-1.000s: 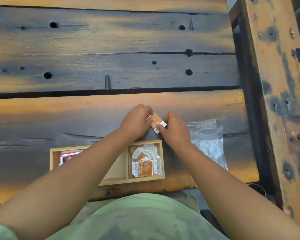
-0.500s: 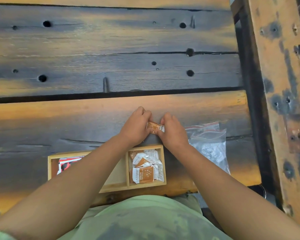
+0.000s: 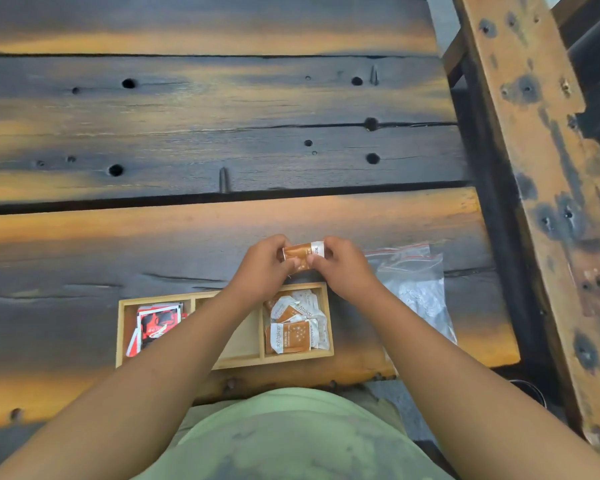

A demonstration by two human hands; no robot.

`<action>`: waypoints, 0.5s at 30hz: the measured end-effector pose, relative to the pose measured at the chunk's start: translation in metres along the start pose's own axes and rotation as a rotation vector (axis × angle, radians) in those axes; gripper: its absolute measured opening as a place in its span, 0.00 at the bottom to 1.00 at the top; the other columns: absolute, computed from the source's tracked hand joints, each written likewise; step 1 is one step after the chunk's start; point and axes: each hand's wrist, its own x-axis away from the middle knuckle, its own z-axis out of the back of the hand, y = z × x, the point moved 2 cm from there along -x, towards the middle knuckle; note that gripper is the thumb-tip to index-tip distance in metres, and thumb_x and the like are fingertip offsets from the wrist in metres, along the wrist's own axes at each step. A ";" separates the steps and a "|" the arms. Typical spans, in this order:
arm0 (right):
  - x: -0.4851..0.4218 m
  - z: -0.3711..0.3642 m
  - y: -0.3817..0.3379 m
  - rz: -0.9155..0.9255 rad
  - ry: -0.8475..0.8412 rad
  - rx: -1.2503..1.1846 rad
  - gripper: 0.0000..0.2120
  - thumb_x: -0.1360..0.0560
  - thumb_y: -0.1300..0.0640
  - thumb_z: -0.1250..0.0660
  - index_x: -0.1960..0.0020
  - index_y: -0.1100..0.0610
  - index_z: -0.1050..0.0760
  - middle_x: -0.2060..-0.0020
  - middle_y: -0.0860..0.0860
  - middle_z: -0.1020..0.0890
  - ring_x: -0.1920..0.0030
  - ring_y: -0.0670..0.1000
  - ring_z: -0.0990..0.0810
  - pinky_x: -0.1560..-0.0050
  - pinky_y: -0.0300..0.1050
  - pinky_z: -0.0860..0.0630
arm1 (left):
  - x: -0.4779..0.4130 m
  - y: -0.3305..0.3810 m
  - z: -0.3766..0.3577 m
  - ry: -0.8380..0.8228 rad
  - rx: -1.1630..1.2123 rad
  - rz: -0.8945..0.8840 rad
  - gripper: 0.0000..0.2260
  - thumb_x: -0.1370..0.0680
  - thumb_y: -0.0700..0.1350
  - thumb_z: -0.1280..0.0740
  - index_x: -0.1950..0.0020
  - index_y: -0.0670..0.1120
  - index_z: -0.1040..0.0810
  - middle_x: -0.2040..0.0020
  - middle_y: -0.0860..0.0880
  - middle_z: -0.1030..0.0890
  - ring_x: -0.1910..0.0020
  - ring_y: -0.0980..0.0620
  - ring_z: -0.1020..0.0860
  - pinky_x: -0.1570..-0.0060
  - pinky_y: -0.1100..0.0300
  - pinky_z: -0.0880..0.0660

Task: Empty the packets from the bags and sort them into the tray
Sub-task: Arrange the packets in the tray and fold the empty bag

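Gripping one orange packet [image 3: 303, 255] between left hand [image 3: 262, 268] and right hand [image 3: 347, 268], above wooden tray [image 3: 222, 362] on tabletop [image 3: 187, 230]; clear bags [image 3: 413, 282] to its right.

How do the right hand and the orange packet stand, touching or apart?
Touching. The head view shows the right hand pinching the white end of the orange packet; the left hand grips its other end.
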 end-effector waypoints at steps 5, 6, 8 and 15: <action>0.022 -0.007 -0.011 0.052 -0.032 -0.003 0.14 0.20 0.55 0.34 0.63 0.48 0.33 0.67 0.44 0.27 0.66 0.44 0.29 0.69 0.40 0.39 | 0.021 -0.004 0.004 0.021 -0.008 0.012 0.06 0.23 0.43 0.29 0.56 0.50 0.25 0.61 0.51 0.23 0.62 0.52 0.25 0.62 0.57 0.28; 0.027 -0.008 -0.012 0.045 -0.024 -0.006 0.16 0.20 0.55 0.34 0.64 0.47 0.35 0.68 0.44 0.28 0.67 0.44 0.29 0.69 0.40 0.39 | 0.025 -0.006 0.004 0.029 0.004 0.025 0.06 0.23 0.43 0.29 0.56 0.50 0.25 0.61 0.50 0.23 0.61 0.52 0.24 0.62 0.56 0.27; 0.034 -0.012 -0.011 0.014 0.006 -0.026 0.18 0.21 0.55 0.32 0.65 0.47 0.36 0.69 0.45 0.29 0.69 0.44 0.31 0.70 0.40 0.39 | 0.033 -0.009 0.005 0.058 0.060 0.065 0.08 0.24 0.43 0.27 0.54 0.50 0.26 0.60 0.47 0.22 0.61 0.50 0.22 0.61 0.52 0.24; 0.060 -0.028 0.001 -0.007 0.035 0.002 0.11 0.24 0.52 0.29 0.58 0.55 0.29 0.67 0.49 0.24 0.66 0.48 0.26 0.67 0.44 0.33 | 0.059 -0.021 -0.003 0.097 -0.027 0.046 0.07 0.23 0.42 0.29 0.51 0.50 0.26 0.61 0.47 0.19 0.64 0.52 0.21 0.67 0.61 0.29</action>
